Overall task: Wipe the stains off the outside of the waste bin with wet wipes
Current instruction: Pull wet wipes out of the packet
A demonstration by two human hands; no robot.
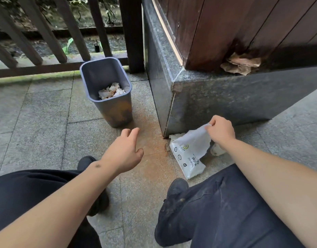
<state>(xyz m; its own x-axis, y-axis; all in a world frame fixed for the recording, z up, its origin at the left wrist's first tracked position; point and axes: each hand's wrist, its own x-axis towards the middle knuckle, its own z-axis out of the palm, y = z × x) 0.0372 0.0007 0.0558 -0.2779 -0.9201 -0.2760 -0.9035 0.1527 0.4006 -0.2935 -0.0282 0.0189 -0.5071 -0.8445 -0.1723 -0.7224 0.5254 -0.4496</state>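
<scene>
One bin (109, 90), one wipe (195, 142) in right hand (220, 130); pack (188, 158) probably one.

Hidden and cut off

The far sides of the waste bin (107, 90) are not seen. The wipes pack (188, 158) is partly covered by the drawn wipe (195, 142); its print is too small to be read. Both forearms are cut by the frame's edge.

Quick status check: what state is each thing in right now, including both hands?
Bin: upright, no lid, crumpled paper inside, brown stains on its outer wall.
Wipe: pinched at its top edge, hanging over the pack.
Pack: lying flat on the floor.
Right hand: grip shut on the wipe.
Left hand: open, empty, short of the bin.
</scene>
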